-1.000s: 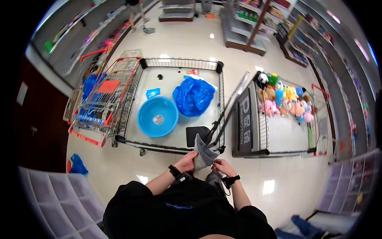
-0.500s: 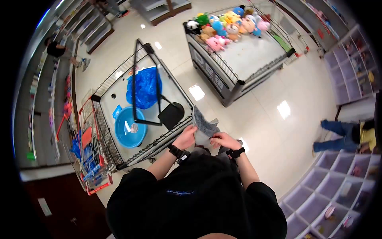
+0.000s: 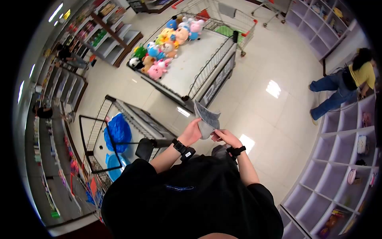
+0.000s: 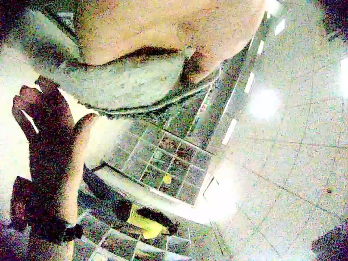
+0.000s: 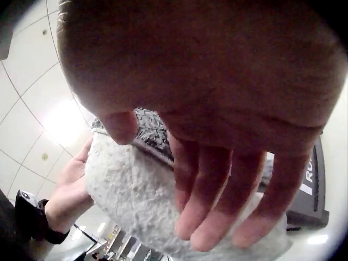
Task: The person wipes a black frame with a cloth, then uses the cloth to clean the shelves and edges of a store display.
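A grey mop pad (image 3: pixel 207 122) is held up in front of the body between both hands, folded so that its dark shaggy side shows inside and its pale backing (image 5: pixel 128 187) outside. My left hand (image 3: pixel 191 133) grips its left side, thumb lying on the pale cloth. At the lower right edge, my right hand (image 3: pixel 228 138) pinches the rim between thumb and fingers. In the right wrist view the other fingers (image 5: pixel 206 234) spread over the backing. The left wrist view is grainy, with the pad (image 4: pixel 119 87) curving below the left hand (image 4: pixel 163 32).
At left, a black flat plate (image 3: pixel 145 149) on a dark frame stands over a display bin with a blue bag (image 3: pixel 118 133) and blue basin (image 3: pixel 115 167). Plush toys (image 3: pixel 157 69) fill one end of another bin ahead. A person in yellow (image 3: pixel 361 75) bends by the right shelves (image 3: pixel 318 159).
The head view has turned to the right, so the bins slide left and the person in yellow comes fully into sight. Both hands keep the pad, with little change in grip.
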Available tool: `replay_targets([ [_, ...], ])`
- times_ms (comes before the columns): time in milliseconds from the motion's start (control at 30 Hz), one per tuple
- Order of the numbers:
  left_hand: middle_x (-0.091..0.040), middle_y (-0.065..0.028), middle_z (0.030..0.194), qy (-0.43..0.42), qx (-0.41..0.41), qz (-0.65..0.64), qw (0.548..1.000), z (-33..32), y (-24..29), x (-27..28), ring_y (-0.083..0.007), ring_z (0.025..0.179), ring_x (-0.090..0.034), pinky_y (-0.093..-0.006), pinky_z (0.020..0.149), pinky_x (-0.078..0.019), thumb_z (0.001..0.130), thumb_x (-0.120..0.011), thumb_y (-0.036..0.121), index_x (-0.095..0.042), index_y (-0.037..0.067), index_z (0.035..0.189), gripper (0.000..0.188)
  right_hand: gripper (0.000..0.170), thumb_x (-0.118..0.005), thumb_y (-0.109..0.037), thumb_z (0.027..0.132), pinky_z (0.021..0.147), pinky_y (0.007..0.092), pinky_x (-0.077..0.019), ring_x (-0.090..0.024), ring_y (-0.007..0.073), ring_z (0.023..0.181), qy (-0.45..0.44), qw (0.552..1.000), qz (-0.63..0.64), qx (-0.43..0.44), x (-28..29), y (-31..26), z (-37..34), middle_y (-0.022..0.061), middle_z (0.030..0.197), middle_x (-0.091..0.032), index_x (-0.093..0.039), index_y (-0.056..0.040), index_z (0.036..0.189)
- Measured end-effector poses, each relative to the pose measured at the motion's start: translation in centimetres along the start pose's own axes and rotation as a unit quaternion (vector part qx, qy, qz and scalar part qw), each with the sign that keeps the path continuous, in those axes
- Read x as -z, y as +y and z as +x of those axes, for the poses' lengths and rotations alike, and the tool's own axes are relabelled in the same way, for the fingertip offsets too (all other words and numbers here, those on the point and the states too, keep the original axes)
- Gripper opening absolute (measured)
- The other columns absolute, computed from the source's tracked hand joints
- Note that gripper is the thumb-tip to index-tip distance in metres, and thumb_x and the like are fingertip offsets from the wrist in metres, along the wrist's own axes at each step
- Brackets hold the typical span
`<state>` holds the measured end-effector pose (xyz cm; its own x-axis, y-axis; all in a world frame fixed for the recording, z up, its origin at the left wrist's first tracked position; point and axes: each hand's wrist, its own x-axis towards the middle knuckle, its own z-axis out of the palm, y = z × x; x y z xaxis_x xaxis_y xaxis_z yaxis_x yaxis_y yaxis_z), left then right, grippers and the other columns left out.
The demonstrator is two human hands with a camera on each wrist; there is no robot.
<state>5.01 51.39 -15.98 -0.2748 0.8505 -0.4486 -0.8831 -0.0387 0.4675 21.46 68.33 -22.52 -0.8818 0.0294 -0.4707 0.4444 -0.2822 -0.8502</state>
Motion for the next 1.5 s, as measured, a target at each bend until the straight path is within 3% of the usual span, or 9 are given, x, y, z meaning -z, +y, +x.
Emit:
replay_targets([
  [200,-0.06,-0.0131,0.144,-0.085,0.001,0.039,0.996,10.0,0.4,-8.5,-0.0278,0.134,-0.056,-0.0459,0.117,-0.0399,0.109,-0.043,0.031,-0.049,0.001,0.143,0.046,0.041,-0.055,-0.038,0.108,0.084,0.0315,-0.0572,-0.071,0.0167,0.091,0.107,0.989,0.042,0.09,7.7,-3.3,-2.3,0.0075,0.099,-0.073,-0.069,0.0017,0.106],
  [433,-0.059,-0.0109,0.143,-0.115,0.041,0.029,0.992,20.5,1.3,-18.8,-0.0248,0.132,-0.056,-0.0434,0.116,-0.0405,0.11,-0.044,0.026,-0.049,0.002,0.142,0.04,0.03,-0.063,-0.025,0.104,0.081,0.0301,-0.0559,-0.071,0.0154,0.088,0.229,0.962,-0.098,0.116,18.7,-5.9,-2.6,0.0086,0.092,-0.074,-0.069,0.0044,0.101],
  [700,-0.058,-0.0134,0.142,-0.148,0.06,-0.063,0.985,38.1,2.4,-26.2,-0.0251,0.131,-0.056,-0.0416,0.116,-0.0406,0.111,-0.041,0.026,-0.048,-0.001,0.142,0.041,0.034,-0.063,-0.027,0.103,0.07,0.0316,-0.055,-0.071,0.0181,0.075,0.483,0.864,0.017,0.14,34.2,-10.3,2.9,0.012,0.085,-0.073,-0.068,0.0069,0.105],
  [967,-0.054,-0.0129,0.149,-0.185,0.129,-0.087,0.97,55.4,6.0,-31.7,-0.0256,0.137,-0.052,-0.0422,0.121,-0.0369,0.109,-0.043,0.024,-0.045,-0.001,0.146,0.044,0.033,-0.067,-0.022,0.099,0.07,0.0349,-0.0607,-0.075,0.0216,0.084,0.555,0.831,-0.022,0.025,51.5,-20.2,6.0,0.0163,0.1,-0.075,-0.064,0.0052,0.119],
  [1100,-0.054,-0.0114,0.149,-0.204,0.149,-0.086,0.964,62.9,9.5,-34.6,-0.0256,0.137,-0.053,-0.0426,0.119,-0.0384,0.108,-0.044,0.024,-0.045,0.002,0.147,0.045,0.039,-0.07,-0.024,0.098,0.079,0.039,-0.0584,-0.075,0.0258,0.092,0.613,0.781,-0.095,0.076,58.6,-24.0,8.8,0.0168,0.1,-0.075,-0.061,0.0039,0.123],
  [1267,-0.055,-0.0115,0.149,-0.203,0.157,-0.057,0.965,73.2,11.8,-37.9,-0.0267,0.136,-0.054,-0.044,0.118,-0.0395,0.108,-0.045,0.024,-0.046,0.001,0.146,0.045,0.085,-0.074,-0.016,0.092,0.083,0.0399,-0.0574,-0.074,0.0282,0.093,0.66,0.741,-0.119,0.045,67.0,-29.4,12.1,0.0206,0.102,-0.074,-0.025,-0.006,0.161],
  [1367,-0.056,-0.0128,0.148,-0.225,0.143,-0.014,0.964,81.0,13.9,-40.6,-0.0267,0.137,-0.054,-0.0446,0.119,-0.0384,0.108,-0.046,0.023,-0.047,-0.001,0.145,0.044,0.081,-0.068,-0.005,0.094,0.076,0.0328,-0.0574,-0.07,0.0204,0.09,0.642,0.747,-0.05,0.166,74.5,-30.6,15.3,0.0132,0.104,-0.072,-0.024,-0.0046,0.162],
  [1400,-0.056,-0.0132,0.148,-0.244,0.124,0.011,0.962,84.2,14.4,-41.8,-0.0271,0.138,-0.053,-0.0449,0.12,-0.0374,0.108,-0.046,0.023,-0.047,-0.001,0.145,0.044,0.065,-0.067,-0.001,0.094,0.077,0.0313,-0.0573,-0.069,0.0185,0.089,0.626,0.763,-0.01,0.159,76.4,-33.1,15.4,0.0129,0.102,-0.071,-0.038,-0.0029,0.152],
  [1500,-0.058,-0.0125,0.147,-0.257,0.099,0.062,0.959,92.3,16.3,-45.0,-0.0261,0.137,-0.054,-0.0446,0.12,-0.0373,0.108,-0.048,0.022,-0.05,-0.001,0.144,0.043,0.042,-0.07,0.0,0.091,0.074,0.0296,-0.0552,-0.068,0.0162,0.083,0.602,0.768,-0.043,0.213,86.9,-33.0,18.1,0.0096,0.095,-0.071,-0.055,-0.0017,0.13],
])
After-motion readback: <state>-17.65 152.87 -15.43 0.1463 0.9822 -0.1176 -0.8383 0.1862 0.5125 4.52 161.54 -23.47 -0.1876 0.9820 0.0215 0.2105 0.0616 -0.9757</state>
